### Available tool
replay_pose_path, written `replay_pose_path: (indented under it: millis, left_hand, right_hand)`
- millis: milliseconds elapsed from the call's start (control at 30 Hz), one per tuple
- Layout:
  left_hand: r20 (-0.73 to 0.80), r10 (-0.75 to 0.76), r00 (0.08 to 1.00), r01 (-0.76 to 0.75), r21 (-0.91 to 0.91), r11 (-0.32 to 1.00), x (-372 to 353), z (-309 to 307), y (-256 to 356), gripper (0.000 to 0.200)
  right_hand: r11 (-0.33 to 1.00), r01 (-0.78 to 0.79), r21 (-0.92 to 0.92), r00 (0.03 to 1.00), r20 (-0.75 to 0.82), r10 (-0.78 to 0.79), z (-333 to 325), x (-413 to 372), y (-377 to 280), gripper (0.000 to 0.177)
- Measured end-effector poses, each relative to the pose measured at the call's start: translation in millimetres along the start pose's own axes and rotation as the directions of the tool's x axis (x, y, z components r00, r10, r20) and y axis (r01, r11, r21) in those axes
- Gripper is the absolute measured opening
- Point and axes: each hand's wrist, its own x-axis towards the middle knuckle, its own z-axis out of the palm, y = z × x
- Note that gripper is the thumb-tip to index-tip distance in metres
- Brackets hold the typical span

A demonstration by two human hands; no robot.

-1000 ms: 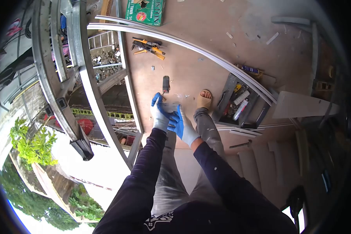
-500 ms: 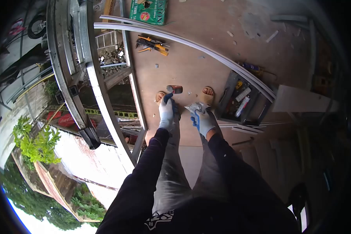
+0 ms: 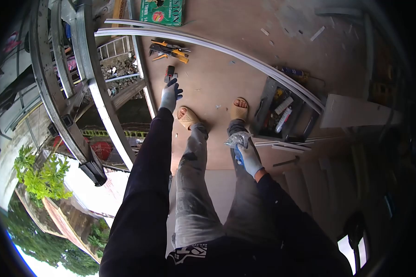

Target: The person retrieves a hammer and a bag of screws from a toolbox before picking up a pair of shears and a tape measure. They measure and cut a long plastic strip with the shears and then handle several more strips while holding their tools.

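Observation:
My left hand (image 3: 171, 94), in a white and blue work glove, reaches forward above the floor beside the railing. Its fingers are spread, and one fingertip is at a small red-and-black object (image 3: 169, 73) whose kind I cannot make out. Behind that object is a small grey block (image 3: 174, 77). Over my right leg, my right hand (image 3: 248, 158), gloved alike, is closed around a crumpled clear plastic bag (image 3: 238, 138). What the bag contains is too blurred to name. Several yellow-and-black hand tools, including pliers (image 3: 171, 51), lie past my left hand.
Long white strips (image 3: 208, 41) arch across the floor. An open toolbox (image 3: 284, 111) with tubes stands at the right, near a white panel (image 3: 356, 111). A green box (image 3: 164, 12) lies at the far end. The metal railing (image 3: 101, 87) borders a drop on the left.
My left hand and the red-and-black object have moved forward and left, toward the pliers; its fingers have spread. My right hand with the plastic bag has drawn slightly back toward me.

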Motion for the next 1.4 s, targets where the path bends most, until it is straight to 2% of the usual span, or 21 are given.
replay_pose_path:
  millis: [67,200,300,367,400,433,500,533,667,733,767,800,900,933,1033,1067,1167,1200,1300,1333,1400]
  left_hand:
    - [0.069,0.013,0.997,-0.011,-0.029,1.0,2.2,-17.1,5.6,0.05]
    - [0.098,0.097,0.99,-0.093,-0.05,0.994,-33.2,-24.4,15.9,0.05]
    - [0.141,0.002,0.99,0.016,-0.127,0.992,-47.1,-30.4,19.7,0.046]
    - [0.103,-0.086,0.991,0.075,0.109,0.991,-73.3,-14.3,17.5,0.042]
    - [0.173,-0.104,0.979,0.077,0.157,0.985,-96.5,-1.7,17.5,0.042]
    - [0.242,-0.128,0.962,0.077,0.207,0.975,-123.2,12.2,16.8,0.042]
    - [0.378,-0.288,0.88,0.237,0.177,0.955,-179.8,50.2,14.8,0.039]
    - [0.422,-0.35,0.836,0.311,0.16,0.937,-208.7,68.6,9.7,0.04]
    - [0.55,-0.512,0.66,0.474,0.224,0.851,-311.5,139.1,26.3,0.054]
    - [0.625,-0.504,0.596,0.488,0.217,0.845,-334.0,159.7,12.9,0.055]
    - [0.637,-0.502,0.585,0.487,0.22,0.845,-342.5,162.3,10.9,0.055]
    - [0.649,-0.5,0.573,0.486,0.222,0.845,-350.5,164.5,8.1,0.055]
    - [0.642,-0.43,0.635,0.408,0.193,0.892,-392.6,178.3,35.1,0.055]
    - [0.679,-0.412,0.608,0.441,0.142,0.886,-395.2,178.1,33.7,0.049]
    - [0.761,-0.148,0.632,0.13,0.084,0.988,-406.0,179.1,28.4,0.047]
    - [0.739,-0.06,0.671,-0.021,0.099,0.995,-410.6,182.4,27.1,0.045]
    - [0.695,0.21,0.687,-0.439,0.168,0.883,-437.2,197.8,30.1,0.04]
    - [0.671,-0.016,0.741,0.099,-0.085,0.991,-457.9,203.8,33.5,0.039]
    - [0.802,-0.272,0.532,0.481,-0.021,0.877,-483.5,219.6,26.4,0.046]
    - [0.831,-0.262,0.49,0.444,0.02,0.896,-498.6,229.3,28.1,0.049]
    - [0.691,-0.42,0.589,0.402,0.2,0.894,-532.7,248.0,38.1,0.049]
  right_hand:
    - [0.995,-0.073,0.069,0.997,0.043,0.07,-5.0,-14.1,-15.6,0.023]
    - [0.998,-0.058,0.034,0.998,-0.002,0.058,-11.1,-40.2,-46.4,0.033]
    - [0.999,-0.008,0.046,0.999,0.05,0.005,-24.6,-51.5,-59.5,0.033]
    - [0.996,0.018,-0.082,0.996,0.086,-0.011,-35.8,-64.1,-77.2,0.037]
    - [0.989,0.034,-0.146,0.994,0.109,-0.018,-39.1,-70.1,-87.8,0.039]
    - [0.966,0.194,-0.173,0.976,0.133,-0.172,-40.7,-72.2,-86.9,0.041]
    - [0.842,0.493,-0.217,0.868,0.182,-0.461,-45.5,-74.7,-77.8,0.047]
    - [0.865,0.42,-0.274,0.906,0.175,-0.385,-44.0,-101.0,-103.6,0.053]
    - [0.929,0.343,-0.137,0.889,0.366,-0.274,-52.0,-140.5,-131.6,0.05]
    - [0.876,0.383,-0.293,0.893,0.361,-0.269,-52.2,-171.2,-161.3,0.046]
    - [0.841,0.397,-0.368,0.895,0.36,-0.264,-54.9,-185.6,-173.9,0.045]
    - [0.795,0.505,-0.335,0.849,0.357,-0.389,-60.5,-180.4,-165.5,0.042]
    - [0.778,0.519,-0.353,0.854,0.253,-0.455,-66.8,-200.3,-177.9,0.039]
    - [0.76,0.56,-0.329,0.828,0.208,-0.521,-65.0,-201.7,-179.5,0.033]
    - [0.736,0.565,-0.374,0.823,0.19,-0.535,-70.7,-216.6,-181.2,0.037]
    - [0.764,0.548,-0.34,0.836,0.261,-0.483,-75.1,-222.0,-183.2,0.047]
    - [0.456,0.628,-0.631,0.697,0.195,-0.69,-72.8,-267.5,-181.3,0.059]
    - [0.489,0.625,-0.609,0.723,0.214,-0.657,-78.3,-283.1,-183.2,0.069]
    - [0.585,0.559,-0.588,0.798,0.191,-0.571,-109.7,-315.3,-176.6,0.065]
    - [0.473,0.704,-0.53,0.638,0.181,-0.748,-123.4,-297.8,-148.9,0.058]
    - [0.804,0.556,-0.213,0.831,0.157,-0.533,-162.1,-340.5,-155.0,0.055]
